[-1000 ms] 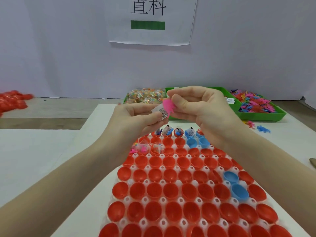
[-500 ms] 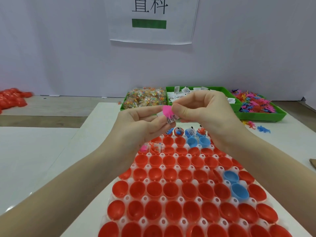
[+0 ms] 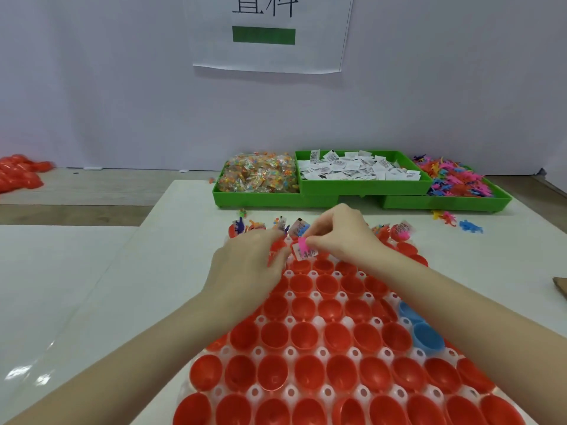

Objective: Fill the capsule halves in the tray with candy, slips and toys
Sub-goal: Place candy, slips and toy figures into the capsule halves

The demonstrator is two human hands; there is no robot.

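Observation:
A white tray point(image 3: 313, 274) holds several red capsule halves point(image 3: 302, 332) and two blue ones point(image 3: 428, 335). The far row point(image 3: 299, 228) holds slips, candy and toys. My right hand point(image 3: 340, 237) pinches a pink toy point(image 3: 302, 243) together with a white printed slip point(image 3: 305, 253) just above a red half in the second row. My left hand point(image 3: 245, 262) hovers beside it over the tray's far left part, fingers curled downward; what they hold is hidden.
Three green bins stand at the back: wrapped candy point(image 3: 259, 176), white slips point(image 3: 352, 170), coloured toys point(image 3: 454, 179). Loose toys point(image 3: 471, 225) lie on the white table to the right. Red capsule halves point(image 3: 18, 174) are heaped at far left. A paper sign point(image 3: 270, 32) hangs on the wall.
Both hands have dropped from chest height down to the tray's far rows. The pink toy and slip went from between both hands to my right hand's pinch alone.

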